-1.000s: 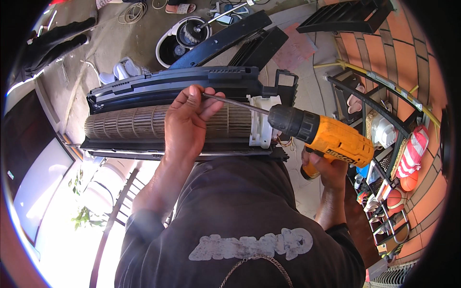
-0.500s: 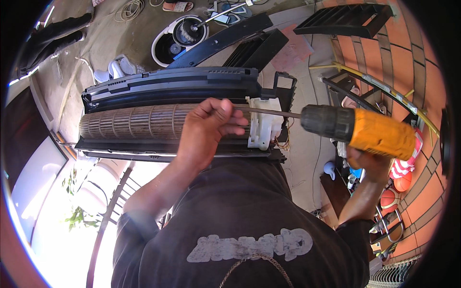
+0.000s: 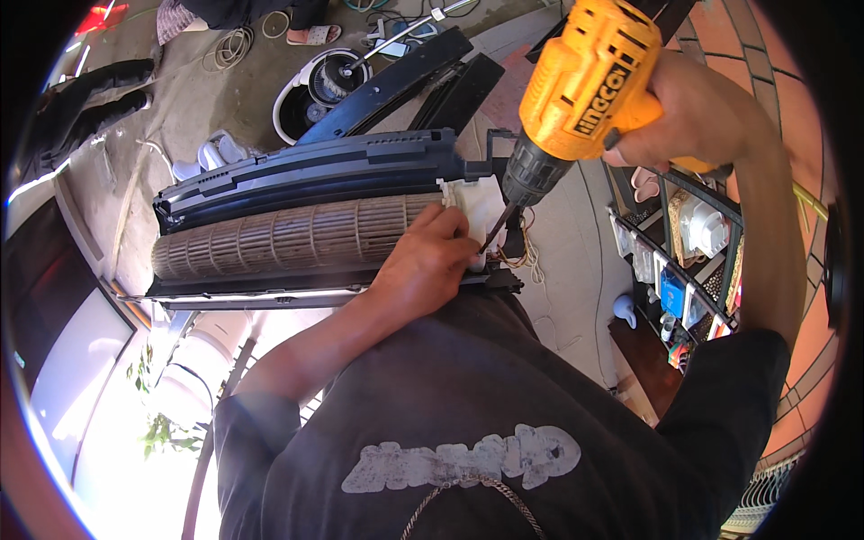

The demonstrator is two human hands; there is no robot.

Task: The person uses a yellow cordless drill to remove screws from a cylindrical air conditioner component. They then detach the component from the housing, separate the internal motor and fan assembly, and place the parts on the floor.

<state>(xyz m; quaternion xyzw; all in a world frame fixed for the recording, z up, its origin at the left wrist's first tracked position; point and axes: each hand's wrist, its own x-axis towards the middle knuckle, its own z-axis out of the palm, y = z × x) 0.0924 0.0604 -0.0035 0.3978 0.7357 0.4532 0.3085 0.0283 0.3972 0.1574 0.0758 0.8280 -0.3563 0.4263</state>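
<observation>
One left hand and one right hand are shown. One yellow-and-black cordless drill, one long driver bit, one ribbed cylindrical blower wheel, one black housing and one white plastic bracket are seen. Beyond these, one mop bucket, one mop handle, two coils of cord and at least two long black plastic panels are pictured. One sandal and two dark-trousered legs are included. One chain necklace is worn. Thin wires are bunched too closely to be counted.
</observation>
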